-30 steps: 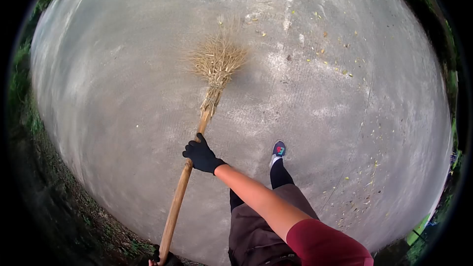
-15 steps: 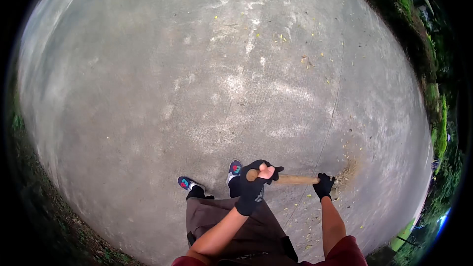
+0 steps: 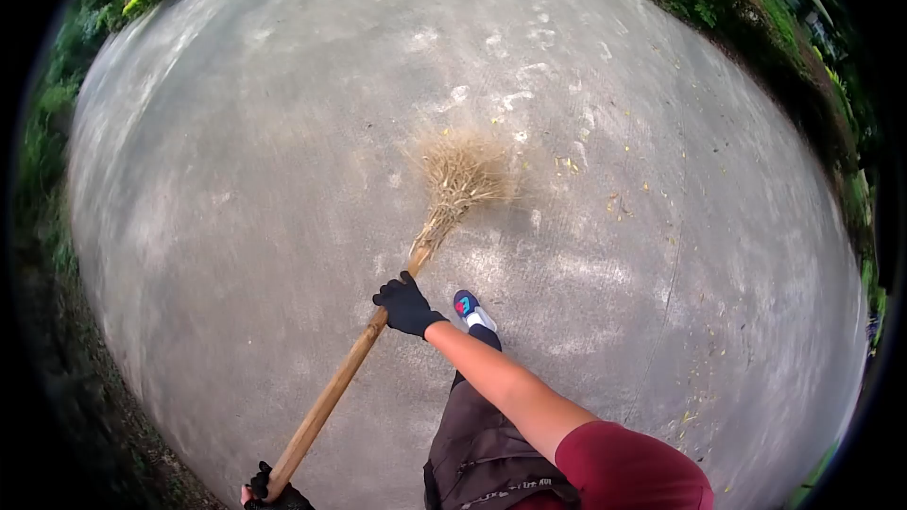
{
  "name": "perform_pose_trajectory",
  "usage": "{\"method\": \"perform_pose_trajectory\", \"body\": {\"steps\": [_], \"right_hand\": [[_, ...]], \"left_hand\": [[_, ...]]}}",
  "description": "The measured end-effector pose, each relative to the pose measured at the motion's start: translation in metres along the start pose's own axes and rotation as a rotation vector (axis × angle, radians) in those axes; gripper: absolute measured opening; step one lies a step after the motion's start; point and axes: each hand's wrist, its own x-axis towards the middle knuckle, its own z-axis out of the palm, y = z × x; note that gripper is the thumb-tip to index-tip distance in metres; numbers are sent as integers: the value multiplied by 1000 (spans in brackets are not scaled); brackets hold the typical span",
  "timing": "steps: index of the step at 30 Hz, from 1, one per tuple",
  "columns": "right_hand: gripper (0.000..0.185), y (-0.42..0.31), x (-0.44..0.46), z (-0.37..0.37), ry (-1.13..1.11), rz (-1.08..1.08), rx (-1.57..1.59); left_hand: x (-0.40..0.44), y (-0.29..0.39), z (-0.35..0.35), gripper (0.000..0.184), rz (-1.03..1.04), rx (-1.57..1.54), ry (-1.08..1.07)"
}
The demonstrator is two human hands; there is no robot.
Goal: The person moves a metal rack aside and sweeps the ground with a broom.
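The broom of dry straw-coloured twigs (image 3: pixel 459 178) is spread like a fan, its tips blurred, over the rough grey pavement (image 3: pixel 236 255) with whitish patches. Its long, round wooden handle (image 3: pixel 326 403) slants down to the left. The black-gloved right hand (image 3: pixel 406 305) is closed around it below the twigs; the black-gloved left hand (image 3: pixel 275 491) grips the lower end. Small yellow leaves (image 3: pixel 567 165) lie at the right

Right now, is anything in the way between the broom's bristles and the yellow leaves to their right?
Nothing visible stands between the bristles and those yellow leaves, just pavement. Your right hand is on the handle, behind the bristles.
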Motion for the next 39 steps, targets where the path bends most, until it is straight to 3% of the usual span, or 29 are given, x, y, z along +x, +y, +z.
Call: {"method": "perform_pose_trajectory", "body": {"steps": [1, 4, 6, 7, 8, 10, 11, 13, 14, 15, 16, 17, 18, 19, 21, 22, 23, 25, 26, 27, 28, 29, 30, 31, 33, 34, 37, 39], "right_hand": [[25, 9, 33, 4, -33, -26, -1], [19, 55, 91, 29, -58, -84, 53], [15, 75, 74, 22, -50, 3, 116], [12, 89, 61, 7, -11, 80, 147], [15, 102, 41, -1, 60, 158, 153], [20, 148, -20, -21, 309, 404, 160], [21, 177, -60, -12, 433, 629, 131], [27, 261, -159, -36, 417, 884, -37], [28, 303, -217, -54, 439, 999, -66], [27, 332, -273, -79, 475, 1079, -111], [29, 358, -327, -108, 59, 1258, -266], [32, 376, -375, -135, -102, 1214, -347], [30, 379, -402, -157, -46, 1319, -387], [28, 385, -419, -173, -143, 1341, -494], [27, 393, -446, -182, -1, 1153, -425], [27, 410, -434, -182, -238, 1253, -324], [26, 422, -415, -177, -98, 1098, -286], [23, 441, -324, -196, -203, 815, -115], [22, 443, -280, -206, -114, 694, -3], [23, 445, -240, -210, -39, 578, 56], [28, 440, -198, -222, -28, 500, 97], [28, 440, -162, -227, 36, 416, 184], [25, 435, -133, -230, 187, 356, 230], [22, 432, -107, -233, 183, 317, 272], [18, 432, -82, -214, 355, 250, 299], [18, 434, -90, -214, 332, 238, 302], [20, 448, -140, -217, 327, 281, 399], [21, 476, -210, -213, 314, 471, 318]], "left_hand": [[-6, -23, 6, 24, -27, -123, -6], [-31, -101, 86, 24, 66, 25, 172], [-22, -133, 119, 24, 153, 175, 252], [23, -140, 70, 22, 213, 244, -15], [52, -143, 68, 29, 101, 317, -102], [42, -184, 112, 35, -154, 334, -251], [7, -237, 165, 33, -288, 260, -311], [-82, -339, 221, 27, -572, 267, -486], [-138, -380, 247, 25, -702, 440, -600], [-176, -416, 253, 23, -804, 680, -859], [-226, -444, 257, 23, -891, 616, -1067], [-267, -454, 277, 22, -915, 525, -1275], [-292, -463, 298, 23, -918, 414, -1260], [-312, -459, 320, 23, -939, 328, -1242], [-292, -458, 337, 24, -1067, 524, -1168], [-274, -465, 340, 24, -1031, 499, -1049], [-265, -461, 359, 26, -951, 430, -870], [-211, -444, 352, 26, -809, 347, -722], [-179, -424, 341, 25, -773, 190, -800], [-168, -392, 341, 27, -621, 190, -652], [-165, -359, 345, 30, -588, 77, -771], [-164, -329, 341, 32, -434, 169, -756], [-126, -294, 305, 33, -437, 157, -767], [-219, -289, 351, 21, -187, 176, -551], [-271, -287, 353, 24, 96, 541, -211], [-289, -292, 346, 25, 168, 592, -146], [-316, -334, 334, 28, 167, 608, -187], [-324, -378, 329, 30, 17, 590, -263]]}}
